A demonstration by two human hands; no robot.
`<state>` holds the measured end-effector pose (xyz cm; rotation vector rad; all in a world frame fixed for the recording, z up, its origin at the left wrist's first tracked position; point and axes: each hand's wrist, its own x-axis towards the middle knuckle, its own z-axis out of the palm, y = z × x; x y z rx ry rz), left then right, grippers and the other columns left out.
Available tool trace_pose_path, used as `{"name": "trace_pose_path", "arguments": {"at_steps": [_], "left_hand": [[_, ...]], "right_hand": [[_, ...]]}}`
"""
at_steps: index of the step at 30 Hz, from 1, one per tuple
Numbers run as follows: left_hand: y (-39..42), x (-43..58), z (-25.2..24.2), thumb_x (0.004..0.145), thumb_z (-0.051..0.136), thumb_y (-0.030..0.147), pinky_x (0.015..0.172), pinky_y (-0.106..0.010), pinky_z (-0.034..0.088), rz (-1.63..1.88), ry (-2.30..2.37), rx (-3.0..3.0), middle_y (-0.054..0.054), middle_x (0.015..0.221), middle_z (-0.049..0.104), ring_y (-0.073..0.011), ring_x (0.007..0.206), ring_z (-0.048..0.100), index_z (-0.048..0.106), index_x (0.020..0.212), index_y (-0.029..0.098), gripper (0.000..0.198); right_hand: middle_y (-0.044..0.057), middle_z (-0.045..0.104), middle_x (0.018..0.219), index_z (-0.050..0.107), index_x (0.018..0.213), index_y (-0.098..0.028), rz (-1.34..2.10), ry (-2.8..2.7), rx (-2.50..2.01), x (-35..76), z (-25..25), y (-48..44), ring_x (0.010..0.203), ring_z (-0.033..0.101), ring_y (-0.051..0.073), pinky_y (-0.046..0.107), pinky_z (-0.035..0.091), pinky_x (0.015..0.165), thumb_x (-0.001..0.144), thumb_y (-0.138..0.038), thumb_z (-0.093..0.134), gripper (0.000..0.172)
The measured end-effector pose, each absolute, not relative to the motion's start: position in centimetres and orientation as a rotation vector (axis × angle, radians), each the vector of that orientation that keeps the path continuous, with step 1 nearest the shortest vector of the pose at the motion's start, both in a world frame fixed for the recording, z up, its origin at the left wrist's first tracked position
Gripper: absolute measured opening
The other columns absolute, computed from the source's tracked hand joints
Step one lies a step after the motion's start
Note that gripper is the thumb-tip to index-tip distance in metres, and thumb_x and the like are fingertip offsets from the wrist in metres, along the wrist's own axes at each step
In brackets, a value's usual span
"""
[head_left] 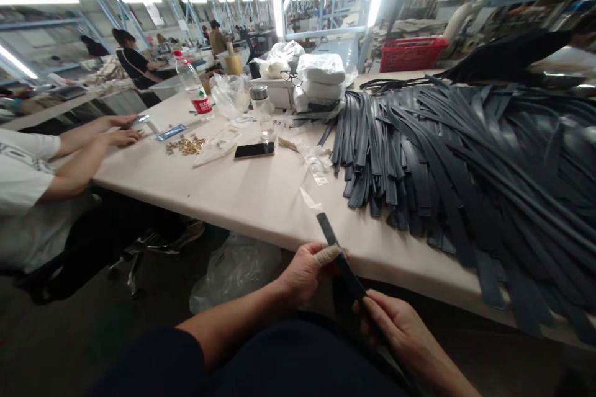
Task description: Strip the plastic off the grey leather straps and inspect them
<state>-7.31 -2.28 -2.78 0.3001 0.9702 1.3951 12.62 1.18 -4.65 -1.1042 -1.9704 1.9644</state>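
Note:
A long dark strap (344,263) runs between my two hands just off the table's front edge. My left hand (311,270), with a pale covering on its thumb, pinches the strap a short way below its far end. Lower down and to the right, my right hand (388,319) is closed around the same strap, whose tail drops out of sight below. At the strap's far tip a whitish translucent strip (310,200) lies on the table. To the right spreads a big pile of similar dark straps (419,155), some hanging over the edge.
On the pale table (223,192) are a phone (254,149), a glass jar (264,115), a red-labelled bottle (198,90), small gold metal pieces (189,146) and plastic-wrapped bundles (321,77). Another person's hands (121,130) rest at the left. A red basket (412,54) stands behind.

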Motion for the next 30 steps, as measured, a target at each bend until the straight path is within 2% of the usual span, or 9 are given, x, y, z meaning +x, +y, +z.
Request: {"name": "trace_pose_path", "arguments": {"at_steps": [3,6,8,11,15,19,22,26,30], "left_hand": [[-3.0,-6.5,-3.0,0.066,0.086,0.041,0.074,-0.025,0.048,1.317,0.987,0.404,-0.007,0.083,0.073,-0.0133,0.072,0.063,0.077,0.085,0.012,0.035],[-3.3,-7.1,-3.1,0.068,0.084,0.040,0.076,-0.024,0.047,1.453,1.058,0.450,-0.007,0.083,0.074,-0.0148,0.077,0.063,0.078,0.083,0.013,0.031],[-3.5,-7.6,-3.3,0.068,0.084,0.041,0.078,-0.025,0.047,1.509,1.099,0.451,-0.008,0.084,0.075,-0.0161,0.080,0.063,0.078,0.082,0.013,0.031],[-4.2,-7.3,-3.8,0.069,0.083,0.042,0.080,-0.027,0.047,1.396,1.098,0.495,-0.010,0.089,0.076,-0.0178,0.082,0.064,0.079,0.088,0.012,0.035],[-5.1,-6.6,-3.7,0.069,0.082,0.044,0.082,-0.030,0.047,1.255,1.100,0.582,-0.009,0.085,0.075,-0.0189,0.079,0.065,0.079,0.094,0.012,0.041],[-5.3,-7.1,-3.2,0.071,0.081,0.044,0.088,-0.029,0.046,1.410,1.197,0.630,-0.008,0.093,0.076,-0.0203,0.088,0.064,0.080,0.094,0.015,0.037],[-5.3,-6.7,-3.3,0.068,0.083,0.045,0.083,-0.029,0.047,1.330,1.188,0.600,-0.009,0.088,0.076,-0.0194,0.082,0.064,0.080,0.092,0.014,0.040],[-5.7,-5.6,-3.4,0.058,0.088,0.046,0.075,-0.029,0.048,1.172,1.072,0.524,-0.007,0.078,0.074,-0.0166,0.071,0.062,0.080,0.090,0.014,0.046],[-5.9,-6.0,-3.5,0.060,0.087,0.047,0.076,-0.027,0.049,1.243,1.106,0.522,-0.005,0.078,0.073,-0.0147,0.070,0.062,0.080,0.089,0.015,0.044]], "right_hand": [[0.002,0.061,0.068,0.061,0.089,-0.017,1.906,-1.967,-1.059,12.4,-3.9,1.4,0.059,0.056,0.016,0.028,0.044,0.058,0.091,-0.069,0.042,0.056],[0.001,0.060,0.072,0.062,0.089,-0.018,1.931,-2.061,-1.011,13.7,-3.9,1.3,0.064,0.055,0.015,0.026,0.043,0.061,0.093,-0.064,0.045,0.049],[0.001,0.056,0.069,0.062,0.084,-0.017,1.957,-2.098,-1.054,14.5,-4.4,1.0,0.062,0.052,0.015,0.025,0.041,0.058,0.092,-0.064,0.046,0.051],[0.000,0.053,0.066,0.061,0.079,-0.017,1.917,-2.083,-1.081,14.1,-4.7,0.7,0.060,0.051,0.015,0.025,0.040,0.058,0.092,-0.065,0.045,0.053],[0.001,0.055,0.069,0.061,0.080,-0.017,1.840,-2.075,-0.973,13.1,-4.0,0.8,0.064,0.052,0.016,0.025,0.042,0.062,0.092,-0.063,0.046,0.051],[0.001,0.054,0.069,0.064,0.081,-0.017,1.896,-2.128,-0.998,14.4,-4.3,0.6,0.064,0.051,0.015,0.025,0.041,0.060,0.092,-0.062,0.046,0.050],[0.000,0.051,0.065,0.061,0.077,-0.017,1.856,-2.096,-1.045,14.5,-4.8,0.3,0.059,0.048,0.014,0.024,0.039,0.056,0.093,-0.063,0.043,0.052],[0.001,0.053,0.069,0.061,0.077,-0.017,1.767,-2.102,-0.964,13.6,-4.3,0.4,0.064,0.050,0.016,0.025,0.041,0.060,0.091,-0.064,0.045,0.051],[0.002,0.055,0.070,0.064,0.079,-0.017,1.858,-2.125,-1.008,14.9,-4.5,0.3,0.064,0.050,0.016,0.024,0.043,0.060,0.091,-0.064,0.046,0.051]]}}
